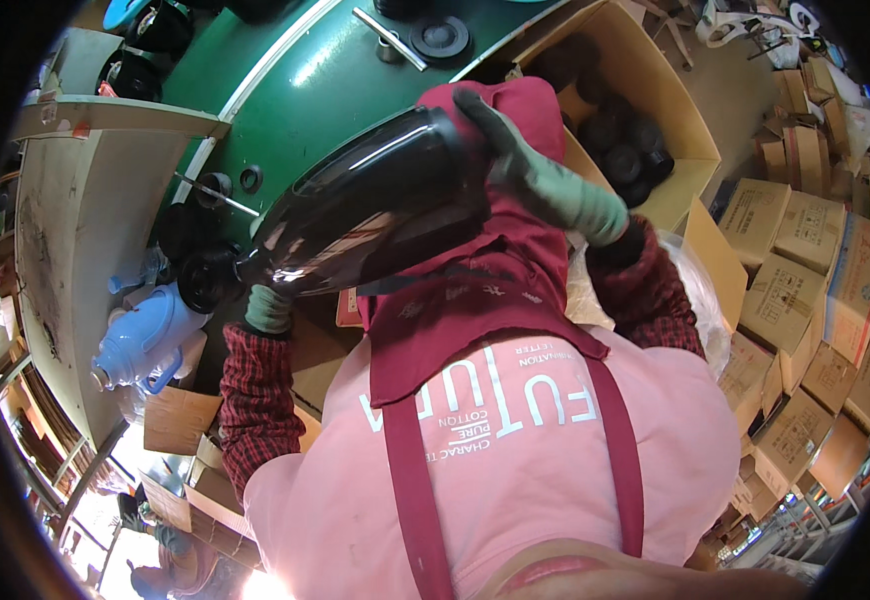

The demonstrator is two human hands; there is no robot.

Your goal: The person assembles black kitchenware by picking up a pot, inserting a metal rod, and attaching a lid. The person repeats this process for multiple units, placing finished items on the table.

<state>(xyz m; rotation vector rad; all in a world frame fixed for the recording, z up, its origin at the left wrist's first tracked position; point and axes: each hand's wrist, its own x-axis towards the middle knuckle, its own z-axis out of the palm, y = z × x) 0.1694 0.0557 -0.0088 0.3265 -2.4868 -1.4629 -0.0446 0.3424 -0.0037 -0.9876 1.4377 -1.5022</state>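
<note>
A large glossy black tapered vessel [375,200] lies slantwise across my lap, over a maroon apron [515,235]. Its wide end points to the upper right and its narrow neck to the lower left. My right hand [545,180], in a green and dark work glove, is closed over the rim of the wide end. My left hand [269,308], also gloved, grips beneath the narrow end; most of its fingers are hidden behind the vessel. Close to that end are round black parts [207,280], and whether they touch the vessel I cannot tell.
The green worktop [305,75] ahead carries a metal rod [390,38] and a black disc [440,38]. An open carton [690,165] at the right holds round black parts. A blue jug [153,332] stands left, by a pale panel [65,250]. Stacked cartons [805,290] fill the far right.
</note>
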